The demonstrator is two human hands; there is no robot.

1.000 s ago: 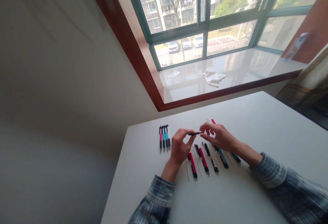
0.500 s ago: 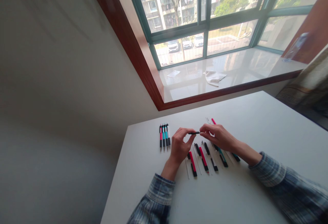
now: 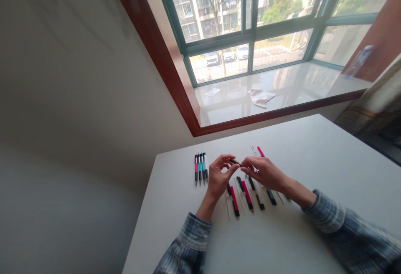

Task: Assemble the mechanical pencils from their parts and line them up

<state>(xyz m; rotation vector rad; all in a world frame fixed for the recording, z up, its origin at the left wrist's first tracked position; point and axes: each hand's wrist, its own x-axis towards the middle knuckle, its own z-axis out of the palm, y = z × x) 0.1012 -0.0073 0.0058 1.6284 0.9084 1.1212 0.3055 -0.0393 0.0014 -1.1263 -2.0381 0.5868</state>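
Both hands are in a narrow pinch: my left hand (image 3: pixel 219 174) and right hand (image 3: pixel 263 172) hold a small black pen piece (image 3: pixel 234 162) mid-center. Four whole pens (image 3: pixel 201 167) sit bunched left on the white table (image 3: pixel 313 148), loose pen parts (image 3: pixel 247 195) spread below, seemingly for easy grabbing.

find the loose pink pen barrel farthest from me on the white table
The pink pen barrel beyond the right hand; the other two lie on the near side of the left hand.
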